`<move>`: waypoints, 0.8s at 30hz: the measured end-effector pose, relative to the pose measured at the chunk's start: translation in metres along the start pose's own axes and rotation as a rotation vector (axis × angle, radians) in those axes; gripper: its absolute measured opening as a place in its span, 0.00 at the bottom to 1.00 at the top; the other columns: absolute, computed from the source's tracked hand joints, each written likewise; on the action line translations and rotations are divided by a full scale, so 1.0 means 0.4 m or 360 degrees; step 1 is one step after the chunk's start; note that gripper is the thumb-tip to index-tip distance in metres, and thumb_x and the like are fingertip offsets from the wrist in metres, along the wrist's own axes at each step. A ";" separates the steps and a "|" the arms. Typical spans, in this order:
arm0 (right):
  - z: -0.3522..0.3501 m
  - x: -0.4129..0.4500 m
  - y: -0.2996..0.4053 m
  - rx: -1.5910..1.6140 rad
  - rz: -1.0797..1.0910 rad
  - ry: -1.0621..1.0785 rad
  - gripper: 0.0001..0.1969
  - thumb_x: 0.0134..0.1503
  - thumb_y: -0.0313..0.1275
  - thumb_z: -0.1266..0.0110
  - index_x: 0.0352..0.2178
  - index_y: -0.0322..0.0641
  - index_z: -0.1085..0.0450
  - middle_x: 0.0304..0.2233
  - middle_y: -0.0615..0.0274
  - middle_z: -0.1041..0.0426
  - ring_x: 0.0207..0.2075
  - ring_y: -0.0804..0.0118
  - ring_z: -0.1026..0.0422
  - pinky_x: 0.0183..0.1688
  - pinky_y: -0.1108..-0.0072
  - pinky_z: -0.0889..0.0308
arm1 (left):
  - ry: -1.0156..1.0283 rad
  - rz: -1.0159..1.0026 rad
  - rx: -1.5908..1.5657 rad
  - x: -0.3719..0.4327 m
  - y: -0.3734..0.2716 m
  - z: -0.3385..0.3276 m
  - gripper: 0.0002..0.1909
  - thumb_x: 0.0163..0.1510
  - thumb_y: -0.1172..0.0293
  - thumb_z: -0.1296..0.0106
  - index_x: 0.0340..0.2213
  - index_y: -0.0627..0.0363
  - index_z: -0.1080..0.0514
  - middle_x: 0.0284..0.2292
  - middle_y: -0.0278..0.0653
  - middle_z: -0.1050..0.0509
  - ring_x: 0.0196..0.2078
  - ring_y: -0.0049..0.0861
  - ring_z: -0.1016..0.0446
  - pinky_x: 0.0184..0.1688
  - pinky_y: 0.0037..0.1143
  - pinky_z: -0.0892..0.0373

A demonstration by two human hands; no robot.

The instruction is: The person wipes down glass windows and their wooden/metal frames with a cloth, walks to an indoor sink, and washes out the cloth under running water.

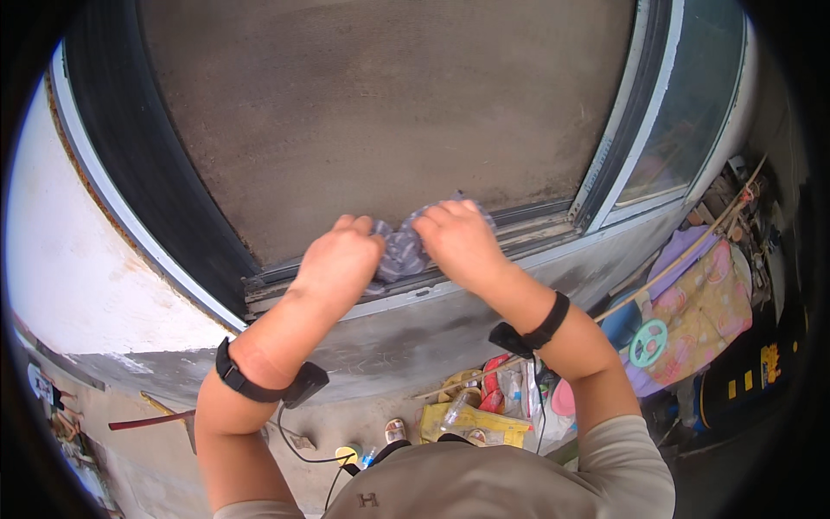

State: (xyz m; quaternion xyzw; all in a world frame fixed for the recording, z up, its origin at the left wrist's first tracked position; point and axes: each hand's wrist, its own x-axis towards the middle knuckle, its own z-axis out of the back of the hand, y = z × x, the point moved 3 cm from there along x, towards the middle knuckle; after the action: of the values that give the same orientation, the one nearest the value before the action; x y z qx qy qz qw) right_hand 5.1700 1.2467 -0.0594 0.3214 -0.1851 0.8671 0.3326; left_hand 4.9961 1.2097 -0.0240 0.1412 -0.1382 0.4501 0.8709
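A crumpled grey patterned cloth (401, 252) lies bunched over the sill and tracks of a sliding window. My left hand (343, 256) grips its left side with curled fingers. At the other side, my right hand (457, 241) has its fingers closed on the same cloth, part of which shows above the knuckles. Just behind both hands stands the dusty brown window screen (389, 117). The metal window track (538, 232) runs out to the right of the cloth.
A glass pane (687, 110) fills the window's right side. Below the wall lie a yellow bag (506, 428), bottles and a yellow cup (348, 454). A long thin stick (687, 250) leans at right across a patterned cloth (703, 311). Cables hang from bands on both arms.
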 end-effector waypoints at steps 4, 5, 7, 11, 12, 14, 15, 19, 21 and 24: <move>-0.078 0.098 0.156 -0.0025 0.0072 -0.0077 0.04 0.44 0.30 0.49 0.24 0.45 0.30 0.25 0.65 0.30 0.32 0.63 0.30 0.38 0.72 0.36 | -0.0018 0.0344 0.0086 -0.127 0.086 0.036 0.11 0.40 0.83 0.51 0.28 0.64 0.24 0.37 0.46 0.27 0.43 0.40 0.29 0.44 0.30 0.30; -0.100 0.124 0.205 -0.0053 0.0118 -0.0096 0.03 0.44 0.30 0.49 0.23 0.45 0.30 0.25 0.66 0.30 0.32 0.64 0.30 0.38 0.73 0.36 | 0.0029 0.0453 0.0190 -0.161 0.103 0.040 0.09 0.40 0.82 0.50 0.27 0.65 0.24 0.37 0.46 0.27 0.43 0.40 0.29 0.44 0.30 0.29; -0.125 0.165 0.278 0.0016 0.0122 -0.0134 0.03 0.44 0.31 0.48 0.21 0.46 0.30 0.24 0.66 0.30 0.32 0.65 0.30 0.39 0.73 0.38 | -0.0101 0.0585 0.0291 -0.211 0.116 0.042 0.11 0.40 0.82 0.50 0.30 0.66 0.24 0.40 0.48 0.28 0.44 0.40 0.29 0.44 0.30 0.30; -0.143 0.153 0.277 0.0080 0.0145 -0.0086 0.04 0.45 0.32 0.48 0.26 0.49 0.30 0.28 0.67 0.30 0.36 0.66 0.32 0.40 0.71 0.39 | -0.0260 0.0603 0.0565 -0.255 0.085 0.031 0.17 0.41 0.82 0.50 0.37 0.62 0.24 0.46 0.49 0.32 0.45 0.43 0.31 0.44 0.31 0.30; -0.129 0.142 0.258 0.0234 0.0187 -0.0161 0.05 0.46 0.32 0.48 0.28 0.51 0.30 0.30 0.68 0.30 0.38 0.67 0.32 0.41 0.69 0.40 | -0.0193 0.0755 0.0393 -0.266 0.092 0.023 0.19 0.42 0.81 0.50 0.39 0.58 0.24 0.47 0.49 0.33 0.44 0.44 0.31 0.45 0.32 0.30; -0.077 0.098 0.195 0.0117 0.0087 -0.0003 0.12 0.48 0.31 0.50 0.36 0.59 0.28 0.36 0.72 0.32 0.42 0.68 0.33 0.40 0.65 0.41 | -0.0226 0.0754 0.0324 -0.250 0.088 0.020 0.19 0.42 0.81 0.50 0.40 0.58 0.26 0.45 0.49 0.33 0.42 0.43 0.29 0.42 0.32 0.29; -0.056 0.073 0.151 0.0156 0.0005 0.0110 0.14 0.49 0.31 0.50 0.38 0.59 0.27 0.37 0.72 0.31 0.43 0.67 0.33 0.41 0.65 0.40 | -0.0213 0.0750 0.0270 -0.233 0.077 0.015 0.18 0.43 0.81 0.51 0.40 0.59 0.26 0.43 0.49 0.32 0.41 0.43 0.29 0.42 0.32 0.28; 0.001 -0.014 -0.013 0.0125 0.0034 0.0182 0.14 0.50 0.30 0.51 0.40 0.56 0.27 0.39 0.68 0.31 0.45 0.65 0.33 0.41 0.68 0.38 | -0.0172 0.0430 -0.0075 -0.122 0.000 -0.022 0.20 0.39 0.83 0.48 0.39 0.59 0.26 0.38 0.47 0.32 0.41 0.43 0.29 0.44 0.33 0.30; 0.040 -0.039 -0.075 0.0025 0.0186 0.0213 0.15 0.48 0.29 0.48 0.39 0.54 0.27 0.37 0.67 0.31 0.44 0.63 0.33 0.41 0.69 0.35 | -0.0062 0.0283 -0.0162 -0.074 -0.022 -0.031 0.19 0.40 0.82 0.47 0.38 0.59 0.26 0.37 0.47 0.32 0.39 0.44 0.28 0.43 0.33 0.30; 0.124 -0.032 -0.098 0.0109 0.0434 0.0333 0.16 0.45 0.27 0.45 0.39 0.53 0.28 0.36 0.66 0.32 0.39 0.61 0.31 0.38 0.72 0.31 | 0.0099 0.0219 -0.0223 -0.050 -0.029 0.033 0.18 0.40 0.82 0.47 0.37 0.60 0.25 0.37 0.47 0.31 0.37 0.44 0.27 0.42 0.33 0.30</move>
State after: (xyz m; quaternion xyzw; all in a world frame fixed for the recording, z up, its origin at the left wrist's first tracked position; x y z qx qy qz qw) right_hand 5.2262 1.2423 -0.0281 0.2125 -0.1617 0.9387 0.2182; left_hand 4.9929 1.1834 -0.0207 0.0560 -0.1516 0.5022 0.8495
